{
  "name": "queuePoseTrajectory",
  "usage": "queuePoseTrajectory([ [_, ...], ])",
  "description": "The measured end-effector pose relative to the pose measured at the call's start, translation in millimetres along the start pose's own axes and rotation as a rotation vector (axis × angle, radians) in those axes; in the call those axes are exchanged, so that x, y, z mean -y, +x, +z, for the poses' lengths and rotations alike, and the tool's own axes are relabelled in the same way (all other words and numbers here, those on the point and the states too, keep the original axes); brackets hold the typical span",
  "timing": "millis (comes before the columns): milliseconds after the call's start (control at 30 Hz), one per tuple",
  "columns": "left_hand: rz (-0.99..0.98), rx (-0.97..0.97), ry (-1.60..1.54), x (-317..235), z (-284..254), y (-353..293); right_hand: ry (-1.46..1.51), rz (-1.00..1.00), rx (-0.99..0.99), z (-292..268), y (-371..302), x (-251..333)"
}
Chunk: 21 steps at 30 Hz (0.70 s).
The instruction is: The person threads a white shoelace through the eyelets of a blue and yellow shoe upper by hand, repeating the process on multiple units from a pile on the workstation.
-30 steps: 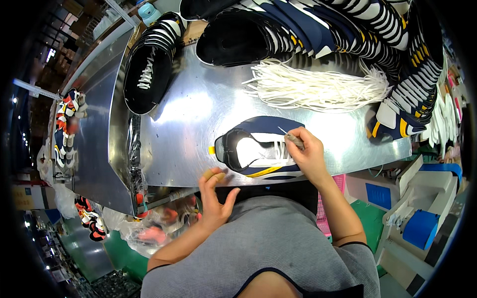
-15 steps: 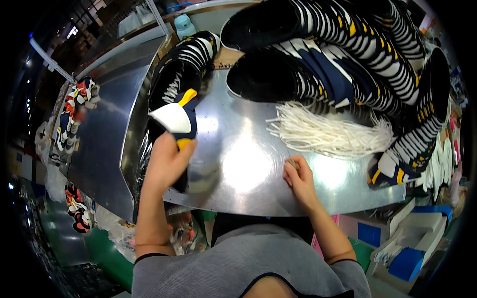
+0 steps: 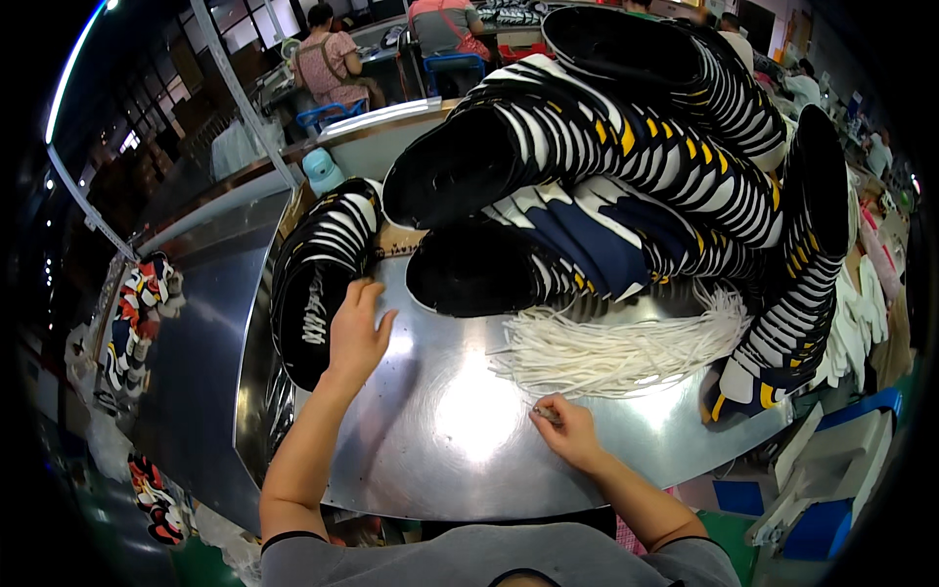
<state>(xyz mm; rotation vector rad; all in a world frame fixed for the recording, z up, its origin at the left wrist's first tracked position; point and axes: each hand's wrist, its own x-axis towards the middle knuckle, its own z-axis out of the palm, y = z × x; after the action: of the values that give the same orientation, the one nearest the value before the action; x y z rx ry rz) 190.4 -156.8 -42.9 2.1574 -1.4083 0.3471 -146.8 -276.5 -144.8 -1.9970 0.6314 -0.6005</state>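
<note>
My left hand (image 3: 357, 333) rests with fingers spread on the right edge of a stack of black-and-white shoe uppers (image 3: 318, 274) at the left of the shiny metal table (image 3: 440, 440). My right hand (image 3: 567, 430) lies near the table's front, fingers pinched on a small metal tool (image 3: 544, 414) next to a bundle of white laces (image 3: 616, 347). The bundle lies spread across the table's middle right.
Long rows of stacked black, white, navy and yellow uppers (image 3: 606, 166) fill the back and right of the table. A teal bottle (image 3: 321, 172) stands at the back left. Colourful shoes (image 3: 137, 303) lie on a lower surface at left. People sit at the far back.
The upper that lay before me a second ago was carried left by my left hand and put on the left stack. My right hand moved right, toward the laces.
</note>
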Motion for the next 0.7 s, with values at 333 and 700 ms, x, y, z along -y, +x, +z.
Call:
queuePoseTrajectory([
  [333, 0.931, -0.274, 0.495, -114, 27, 258, 0.183, -0.018, 0.067, -10, 0, 2],
  [700, 0.918, -0.065, 0.723, -129, -89, 136, 0.170, -0.038, -0.009, -10, -5, -3],
])
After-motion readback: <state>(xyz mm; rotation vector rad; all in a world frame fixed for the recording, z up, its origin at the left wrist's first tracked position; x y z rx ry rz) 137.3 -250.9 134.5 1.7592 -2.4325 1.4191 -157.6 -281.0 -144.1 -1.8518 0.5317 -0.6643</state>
